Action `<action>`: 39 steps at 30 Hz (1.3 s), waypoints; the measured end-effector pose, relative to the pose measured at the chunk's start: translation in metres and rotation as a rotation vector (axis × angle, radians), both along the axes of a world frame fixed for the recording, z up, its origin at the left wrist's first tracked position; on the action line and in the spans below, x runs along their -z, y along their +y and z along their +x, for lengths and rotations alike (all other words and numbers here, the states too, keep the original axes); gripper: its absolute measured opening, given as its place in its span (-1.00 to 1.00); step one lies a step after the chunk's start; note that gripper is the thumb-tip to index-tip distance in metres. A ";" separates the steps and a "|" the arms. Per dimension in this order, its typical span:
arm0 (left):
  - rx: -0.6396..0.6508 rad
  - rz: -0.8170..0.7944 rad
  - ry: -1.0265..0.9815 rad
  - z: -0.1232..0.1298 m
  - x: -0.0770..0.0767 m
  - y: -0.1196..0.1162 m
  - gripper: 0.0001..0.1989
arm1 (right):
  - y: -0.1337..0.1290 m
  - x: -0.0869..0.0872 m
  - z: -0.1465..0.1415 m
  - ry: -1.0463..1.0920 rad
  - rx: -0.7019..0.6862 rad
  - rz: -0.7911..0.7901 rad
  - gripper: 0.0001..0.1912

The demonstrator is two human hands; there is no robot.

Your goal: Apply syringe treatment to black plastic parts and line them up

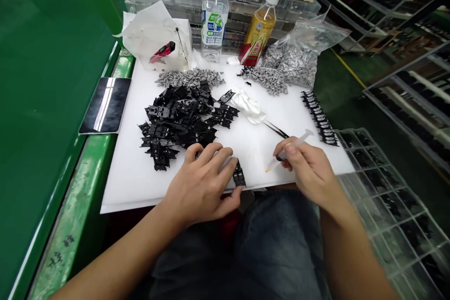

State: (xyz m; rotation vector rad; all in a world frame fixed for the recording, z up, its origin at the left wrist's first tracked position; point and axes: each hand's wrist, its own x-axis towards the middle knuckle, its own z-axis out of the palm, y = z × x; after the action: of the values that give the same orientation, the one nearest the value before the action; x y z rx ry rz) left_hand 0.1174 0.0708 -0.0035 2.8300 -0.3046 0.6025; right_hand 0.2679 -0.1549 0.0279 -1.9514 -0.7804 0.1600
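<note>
My left hand [207,183] is curled over a row of small black plastic parts at the front edge of the white board [130,183]. One black plastic part [239,174] shows beside its fingertips; the fingers hide the others. In my right hand [309,164] is a clear syringe [298,139], its orange tip [267,170] pointing down left, just above the board. Dark tweezers [276,129] lie beyond that hand, partly behind its fingers. A heap of black plastic parts [179,117] sits beyond my left hand.
Small grey pieces [191,76] lie in piles behind the heap, near a bag of them [298,63]. Two bottles [213,23] stand at the back. A white cloth [248,105], a row of assembled parts [319,119], a phone [105,105] and a divided tray [383,215] surround the work.
</note>
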 end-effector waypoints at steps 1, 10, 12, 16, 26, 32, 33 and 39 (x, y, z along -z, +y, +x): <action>0.003 -0.003 0.006 0.000 0.000 0.000 -0.57 | 0.003 -0.002 0.000 0.015 0.015 0.069 -0.61; 0.005 0.001 0.041 0.001 -0.002 0.000 -0.61 | 0.058 -0.017 -0.012 0.450 -0.017 0.497 -0.48; 0.005 -0.001 0.047 0.002 -0.001 0.000 -0.61 | 0.061 -0.004 -0.014 0.592 -0.094 0.541 -0.40; 0.001 0.010 0.041 0.002 0.001 0.000 -0.60 | 0.059 0.015 -0.020 0.801 -0.245 0.678 -0.25; -0.005 0.009 0.026 0.003 0.004 0.002 -0.63 | 0.050 0.031 -0.019 0.845 -0.301 0.752 -0.31; -0.002 0.011 0.043 0.003 0.005 0.002 -0.59 | 0.050 0.030 -0.021 0.815 -0.324 0.743 -0.30; -0.001 0.009 0.048 0.003 0.004 0.002 -0.58 | 0.051 0.029 -0.021 0.829 -0.334 0.755 -0.30; 0.015 -0.021 0.071 0.002 0.002 0.002 -0.57 | 0.053 0.028 -0.021 0.846 -0.362 0.768 -0.30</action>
State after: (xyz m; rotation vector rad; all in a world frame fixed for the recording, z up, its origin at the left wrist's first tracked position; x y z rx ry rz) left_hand 0.1197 0.0727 -0.0057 2.8191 -0.3049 0.4985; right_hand 0.2471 -0.1022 0.0002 -0.8633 -0.4909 0.7312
